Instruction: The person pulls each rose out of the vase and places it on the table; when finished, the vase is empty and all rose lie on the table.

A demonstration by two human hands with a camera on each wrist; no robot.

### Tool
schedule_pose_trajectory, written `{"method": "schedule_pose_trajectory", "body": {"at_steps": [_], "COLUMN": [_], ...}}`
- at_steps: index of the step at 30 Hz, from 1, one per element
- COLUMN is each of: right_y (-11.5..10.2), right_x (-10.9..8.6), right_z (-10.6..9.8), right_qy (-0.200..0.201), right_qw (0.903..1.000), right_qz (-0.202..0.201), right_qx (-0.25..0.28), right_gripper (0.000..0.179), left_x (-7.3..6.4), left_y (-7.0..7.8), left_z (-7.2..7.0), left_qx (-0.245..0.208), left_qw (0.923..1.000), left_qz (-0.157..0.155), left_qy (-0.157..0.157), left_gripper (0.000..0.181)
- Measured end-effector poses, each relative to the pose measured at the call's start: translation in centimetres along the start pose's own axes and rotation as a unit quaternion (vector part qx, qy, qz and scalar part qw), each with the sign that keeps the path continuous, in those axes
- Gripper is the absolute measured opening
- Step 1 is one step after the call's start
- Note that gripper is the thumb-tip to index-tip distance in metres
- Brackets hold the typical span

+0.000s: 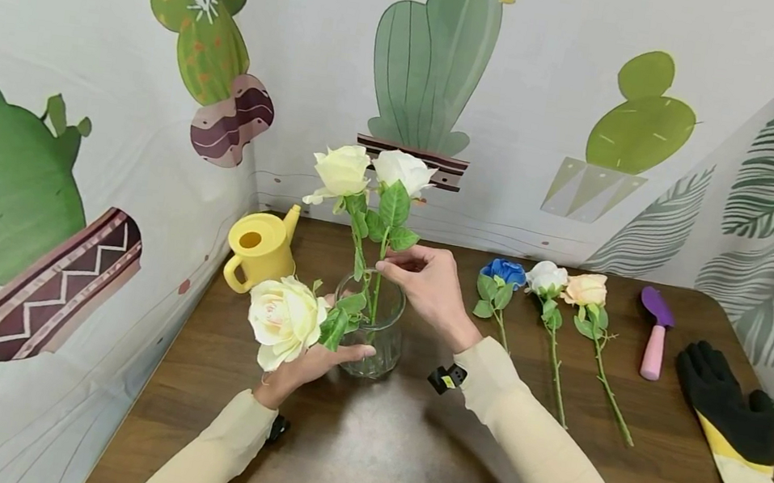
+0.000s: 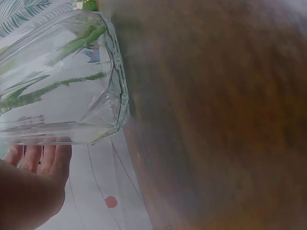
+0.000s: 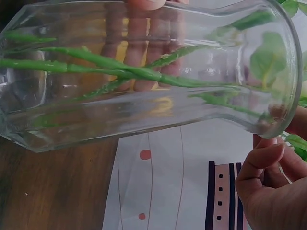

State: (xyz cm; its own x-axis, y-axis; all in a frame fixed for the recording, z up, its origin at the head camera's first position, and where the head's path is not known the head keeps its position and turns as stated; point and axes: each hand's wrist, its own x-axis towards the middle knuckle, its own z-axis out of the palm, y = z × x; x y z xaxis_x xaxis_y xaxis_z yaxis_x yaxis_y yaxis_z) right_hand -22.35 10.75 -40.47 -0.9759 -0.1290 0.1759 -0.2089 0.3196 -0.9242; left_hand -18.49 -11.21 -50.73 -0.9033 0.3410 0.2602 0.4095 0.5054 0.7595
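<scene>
A clear glass vase stands upright on the table, with several green stems crossing inside it. My left hand grips the vase body from the left, its fingers behind the glass in the right wrist view. At the rim, my right hand pinches the stem of a white rose. Beside that bloom rises a pale yellow rose. A large cream rose leans out to the left, partly covering my left hand. The left wrist view shows the vase's lower part close up.
To the right lie a blue rose, a white rose and a peach rose. Beyond them are a purple-and-pink trowel and a black-and-yellow glove. A yellow watering can stands at the back left.
</scene>
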Motion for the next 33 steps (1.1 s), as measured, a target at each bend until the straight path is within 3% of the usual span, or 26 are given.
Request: {"method": "schedule_pose_trajectory", "body": {"at_steps": [5, 13, 19, 20, 22, 24, 27, 29, 31, 33], "right_y": [0.13, 0.09, 0.0, 0.0, -0.01, -0.01, -0.05, -0.13, -0.19, -0.33], "right_x": [0.17, 0.2, 0.1, 0.11, 0.13, 0.12, 0.06, -0.02, -0.07, -0.12], "right_z": [0.16, 0.37, 0.39, 0.39, 0.38, 0.32, 0.27, 0.22, 0.2, 0.16], "right_qy": [0.002, 0.008, 0.014, 0.015, 0.018, 0.021, 0.025, 0.029, 0.032, 0.036], "right_qw": [1.0, 1.0, 0.9999, 0.9998, 0.9997, 0.9996, 0.9993, 0.999, 0.9987, 0.9982], "right_qz": [0.002, 0.001, -0.002, -0.004, -0.008, -0.011, -0.015, -0.016, -0.017, -0.017], "right_qx": [0.0, 0.006, 0.01, 0.011, 0.015, 0.018, 0.025, 0.03, 0.036, 0.045], "right_gripper": [0.021, 0.016, 0.014, 0.014, 0.014, 0.014, 0.015, 0.015, 0.015, 0.014], "left_x": [0.03, 0.09, 0.28, 0.26, 0.1, -0.11, -0.25, -0.14, 0.03, 0.14], "left_y": [-0.07, 0.06, -0.1, -0.07, 0.02, 0.07, 0.03, -0.09, -0.19, -0.21], "left_z": [-0.05, -0.08, -0.19, -0.22, -0.28, -0.26, -0.14, 0.03, 0.15, 0.21], "left_qx": [-0.022, 0.029, 0.042, 0.037, 0.076, 0.086, 0.046, -0.025, -0.076, -0.098], "left_qw": [0.9995, 0.9989, 0.9973, 0.9973, 0.9953, 0.9956, 0.9989, 0.9993, 0.9963, 0.9943], "left_qz": [-0.01, 0.013, 0.046, 0.047, 0.049, 0.031, -0.005, -0.026, -0.031, -0.027], "left_qy": [-0.02, -0.035, -0.039, -0.043, -0.033, -0.02, -0.011, -0.014, -0.024, -0.031], "left_gripper": [0.059, 0.075, 0.066, 0.063, 0.065, 0.069, 0.072, 0.071, 0.069, 0.068]}}
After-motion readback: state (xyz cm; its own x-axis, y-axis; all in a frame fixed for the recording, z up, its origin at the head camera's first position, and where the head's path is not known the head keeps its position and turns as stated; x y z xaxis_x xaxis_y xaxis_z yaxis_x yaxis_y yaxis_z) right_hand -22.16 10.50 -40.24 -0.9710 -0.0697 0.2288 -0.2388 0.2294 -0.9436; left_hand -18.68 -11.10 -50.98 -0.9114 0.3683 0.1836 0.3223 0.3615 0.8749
